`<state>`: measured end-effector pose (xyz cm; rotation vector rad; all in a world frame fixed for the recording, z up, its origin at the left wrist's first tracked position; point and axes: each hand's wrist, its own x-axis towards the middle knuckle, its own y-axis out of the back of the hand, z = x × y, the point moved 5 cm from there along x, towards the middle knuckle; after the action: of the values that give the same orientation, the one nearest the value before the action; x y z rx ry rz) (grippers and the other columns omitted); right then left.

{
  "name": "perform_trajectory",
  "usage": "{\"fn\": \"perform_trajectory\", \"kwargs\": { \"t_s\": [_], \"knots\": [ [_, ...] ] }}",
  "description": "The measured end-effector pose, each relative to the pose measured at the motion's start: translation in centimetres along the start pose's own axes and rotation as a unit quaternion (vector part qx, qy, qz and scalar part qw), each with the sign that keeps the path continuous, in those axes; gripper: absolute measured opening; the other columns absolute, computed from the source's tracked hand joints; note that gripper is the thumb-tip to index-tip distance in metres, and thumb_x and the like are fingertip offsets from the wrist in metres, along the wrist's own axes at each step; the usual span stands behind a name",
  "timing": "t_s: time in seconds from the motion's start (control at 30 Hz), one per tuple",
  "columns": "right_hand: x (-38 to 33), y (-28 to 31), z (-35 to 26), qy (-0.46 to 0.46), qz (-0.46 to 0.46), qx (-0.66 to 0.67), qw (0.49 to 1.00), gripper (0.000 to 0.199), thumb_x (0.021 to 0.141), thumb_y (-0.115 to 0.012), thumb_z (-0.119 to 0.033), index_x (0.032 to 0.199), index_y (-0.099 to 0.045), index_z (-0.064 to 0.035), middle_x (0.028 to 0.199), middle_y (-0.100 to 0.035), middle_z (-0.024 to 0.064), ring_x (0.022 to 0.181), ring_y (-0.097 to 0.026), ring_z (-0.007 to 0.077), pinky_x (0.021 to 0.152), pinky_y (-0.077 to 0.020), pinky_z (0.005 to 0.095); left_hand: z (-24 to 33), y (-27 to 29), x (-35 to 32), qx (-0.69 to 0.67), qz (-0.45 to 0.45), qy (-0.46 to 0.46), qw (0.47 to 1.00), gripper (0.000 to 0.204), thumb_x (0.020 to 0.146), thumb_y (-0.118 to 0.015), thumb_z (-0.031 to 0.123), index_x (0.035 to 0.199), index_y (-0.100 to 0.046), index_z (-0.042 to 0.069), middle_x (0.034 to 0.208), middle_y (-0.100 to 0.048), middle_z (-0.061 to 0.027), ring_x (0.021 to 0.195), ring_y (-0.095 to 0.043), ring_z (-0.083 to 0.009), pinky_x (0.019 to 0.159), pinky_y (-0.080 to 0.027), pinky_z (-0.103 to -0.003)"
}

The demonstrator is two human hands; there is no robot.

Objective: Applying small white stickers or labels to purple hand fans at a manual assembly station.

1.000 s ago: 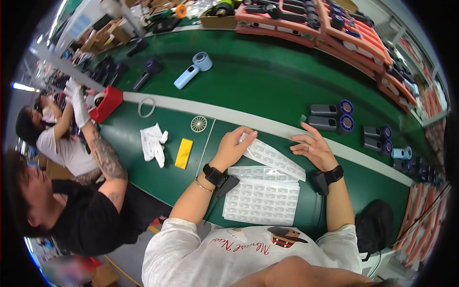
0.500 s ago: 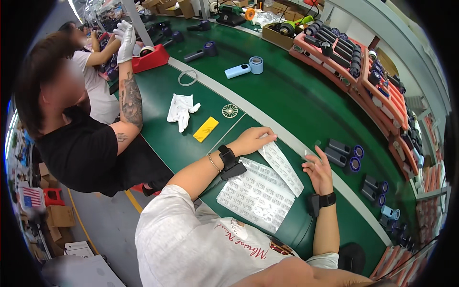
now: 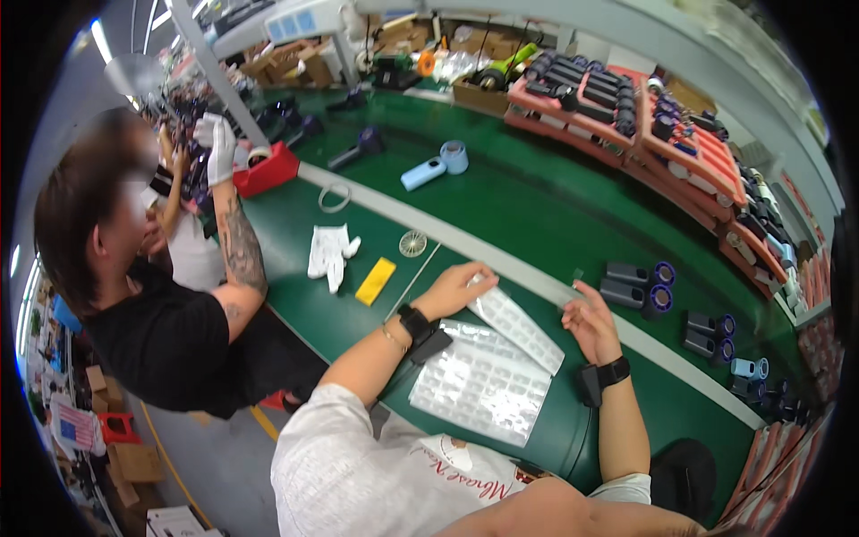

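My left hand pinches the upper end of a strip of label sheet, which slants down to the right with its lower end raised over the table. Under it, more sheets of small silvery labels lie flat on the green table, shiny with glare. My right hand is held up just right of the strip, fingers partly curled. At its raised fingertip sits a small clear sticker, its print too small to make out. Both wrists wear black bands with small boxes.
Left of the sheets lie a yellow block, a white glove and a spoked disc. Past the metal rail, a green belt carries a blue handheld device and several dark ones. Pink trays stand beyond. A gloved co-worker sits left.
The whole view has shifted and tilted slightly. My left hand still holds the strip, and the small clear sticker stays at my right fingertip. The co-worker's head has turned.
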<state>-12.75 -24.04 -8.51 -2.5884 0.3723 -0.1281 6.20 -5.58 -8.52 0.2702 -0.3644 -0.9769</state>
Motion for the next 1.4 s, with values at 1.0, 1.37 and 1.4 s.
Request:
{"fn": "perform_trajectory", "kwargs": {
  "t_s": [1.0,1.37,1.4],
  "knots": [
    [-0.1,1.8,1.0,-0.01,-0.003,0.151,0.989,0.039,0.091,-0.05,-0.011,0.129,-0.043,-0.0037,0.093,-0.059,0.0108,0.084,-0.056,0.0193,0.077,-0.0448,0.0307,34.0,5.1,9.5,0.411,0.321,-0.418,0.744,0.076,0.077,-0.067,0.036,0.136,-0.035,-0.002,0.136,-0.042,-0.0182,0.131,-0.031,-0.0354,0.107,-0.018,-0.05],
    [0.2,1.6,1.8,-0.013,0.006,0.156,0.988,0.038,0.091,-0.049,-0.011,0.128,-0.043,-0.0036,0.092,-0.059,0.0105,0.082,-0.055,0.0187,0.077,-0.0443,0.0304,34.7,6.6,11.7,0.265,0.263,-0.413,0.831,0.08,0.079,-0.063,0.048,0.132,-0.038,-0.007,0.13,-0.048,-0.0195,0.133,-0.026,-0.0367,0.108,-0.011,-0.054],
    [0.1,1.6,1.9,-0.013,0.006,0.156,0.988,0.038,0.091,-0.049,-0.011,0.128,-0.043,-0.0036,0.092,-0.059,0.0105,0.082,-0.055,0.0187,0.077,-0.0443,0.0304,34.7,6.8,11.6,0.265,0.263,-0.413,0.831,0.08,0.079,-0.063,0.048,0.132,-0.038,-0.007,0.13,-0.048,-0.0195,0.133,-0.026,-0.0367,0.108,-0.011,-0.054]
  ]
}}
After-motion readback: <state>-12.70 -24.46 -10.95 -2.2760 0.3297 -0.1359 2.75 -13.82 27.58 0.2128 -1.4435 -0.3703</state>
